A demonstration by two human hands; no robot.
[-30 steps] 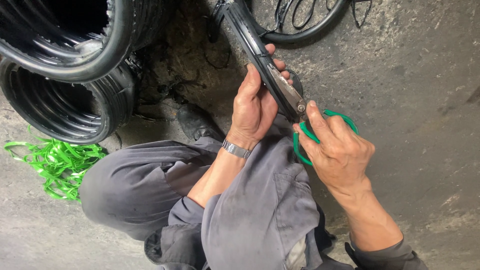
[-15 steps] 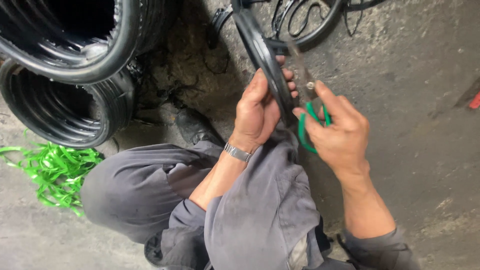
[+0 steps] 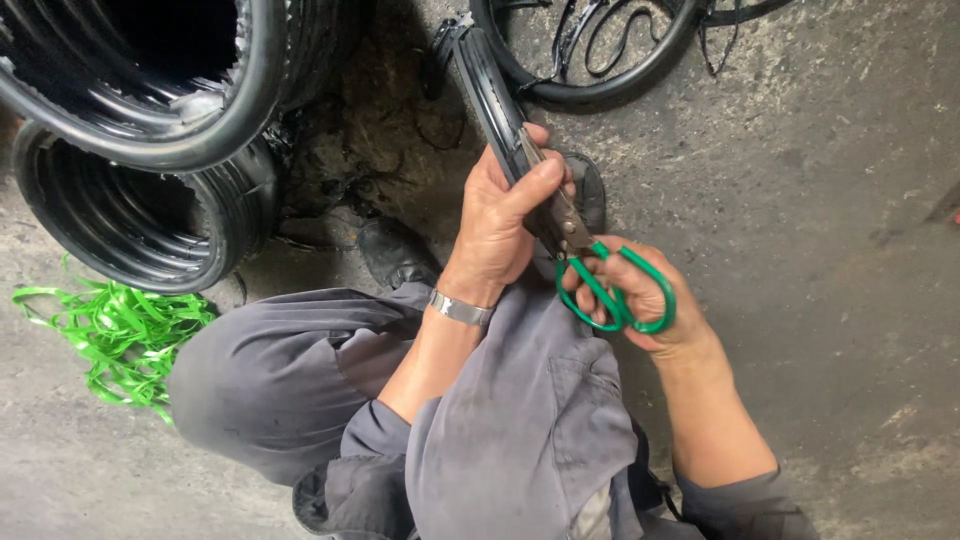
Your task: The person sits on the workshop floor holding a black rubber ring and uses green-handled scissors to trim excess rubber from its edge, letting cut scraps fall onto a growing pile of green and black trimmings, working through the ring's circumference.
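The person squatted on the concrete floor (image 3: 820, 200), knees drawn up in grey trousers. The left hand (image 3: 500, 215) was wrapped around a narrow black rubber tyre (image 3: 492, 90), its fingers (image 3: 535, 180) clamped on the rim with the thumb lying along the edge. The tyre itself ran up from the lap toward the top edge of the view, its lower end hidden behind that hand. The right hand (image 3: 640, 295) held green-handled scissors (image 3: 600, 285), fingers threaded through the loops and closed on them; the blades pointed up at the tyre's edge, just beside the left thumb.

That closeness looked like the main hazard: if the blades slipped off the rubber or bit through suddenly, they could catch the left thumb or forefinger, since both lay right along the cutting line. A hard squeeze on tough rubber could also twist the tyre out of the grip. The blades' tips were partly hidden, so how deep they sat could not be told.

No packages, labels or signs showed anywhere. At the floor's upper left stood stacked black tyres (image 3: 150, 150), near them a tangle of green strapping (image 3: 115, 335) by the left edge. Another tyre hoop (image 3: 600, 85) lay at the top, with loose black offcuts inside it.
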